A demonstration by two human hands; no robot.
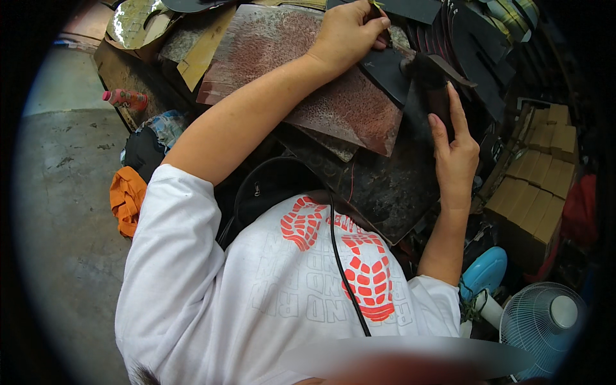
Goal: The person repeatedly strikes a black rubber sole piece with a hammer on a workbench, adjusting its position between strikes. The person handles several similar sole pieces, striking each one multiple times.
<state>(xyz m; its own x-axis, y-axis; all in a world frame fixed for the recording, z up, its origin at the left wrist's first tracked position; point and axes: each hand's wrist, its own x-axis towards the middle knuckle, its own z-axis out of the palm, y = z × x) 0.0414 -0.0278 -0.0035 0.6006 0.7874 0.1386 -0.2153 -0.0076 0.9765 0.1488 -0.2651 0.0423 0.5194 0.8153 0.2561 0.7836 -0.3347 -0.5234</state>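
My left hand (354, 33) is closed in a pinch at the top of the bench, above a black sheet piece (387, 72). A slim dark tool (377, 9) with a bit of yellow at its top stands in these fingers; most of it is hidden. My right hand (457, 151) is wrapped round the thick dark handle of what looks like a hammer (438, 96), index finger and thumb lying along it. Its round face points towards my left hand, and a flat curved end sticks out to the right. Underneath lies a mottled reddish-brown board (256, 48).
Several curved black pieces (443, 29) lie at the far right. Yellowish scraps (208, 48) and a pink-capped bottle (126, 99) are at the left, near an orange cloth (128, 200). Stacked cardboard boxes (536, 183) and a fan (542, 327) stand on the right.
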